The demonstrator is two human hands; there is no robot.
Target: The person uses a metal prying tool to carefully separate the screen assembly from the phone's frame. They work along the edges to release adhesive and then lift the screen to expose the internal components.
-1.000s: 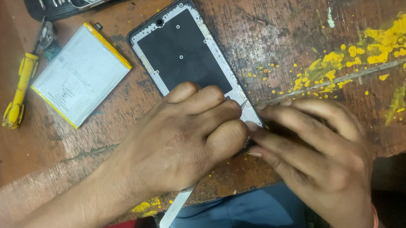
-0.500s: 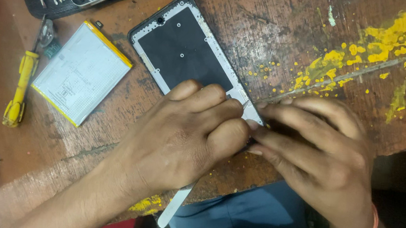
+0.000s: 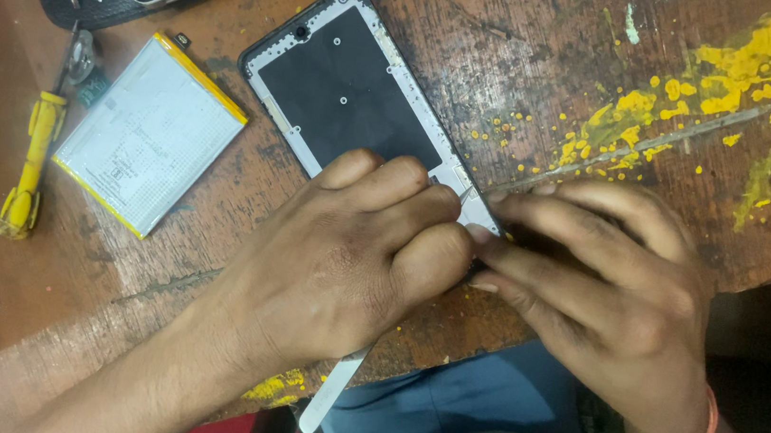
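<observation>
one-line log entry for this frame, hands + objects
left hand: fist on phone frame, gripping flat white tool | right hand: fingertips at frame's lower end | battery, yellow screwdriver lie left on wooden table

- A single head-worn camera is looking almost straight down from above the person's own arms.
- It is sitting close, the worn wooden tabletop [image 3: 517, 58] filling most of the frame.
- The near tabletop edge and the lap below are showing at the bottom.
</observation>
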